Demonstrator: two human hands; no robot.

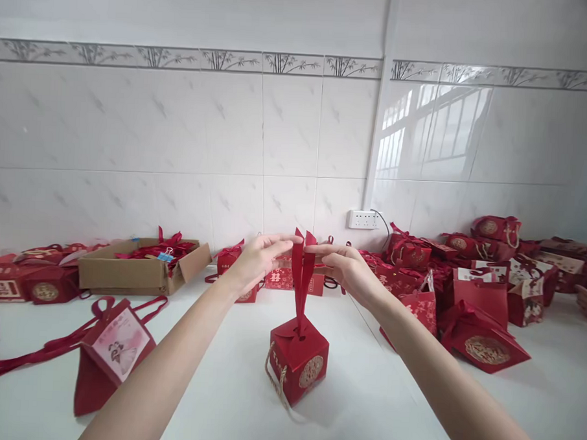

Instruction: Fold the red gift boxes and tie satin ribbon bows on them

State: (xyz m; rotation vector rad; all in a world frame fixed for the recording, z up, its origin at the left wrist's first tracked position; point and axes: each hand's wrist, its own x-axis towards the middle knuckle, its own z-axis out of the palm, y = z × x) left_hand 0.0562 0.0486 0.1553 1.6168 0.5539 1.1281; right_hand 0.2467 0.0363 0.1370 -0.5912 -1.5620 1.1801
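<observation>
A red box (303,389) is sitting upright at the lower centre of the frame, one vertical edge facing forward, its top flaps (285,333) folding over. Its right face is bearing a round gold emblem (311,372); a beige twisted cord (282,379) is hanging against its left face. A red ribbon (297,282) is rising from the top, two pointed ends standing near mid-frame, narrowly parting

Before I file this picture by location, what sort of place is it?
Probably a gift-packing workspace: a ribboned red box stands on a white worktop, with many other red packages around and an open cardboard carton near the tiled wall.
</observation>
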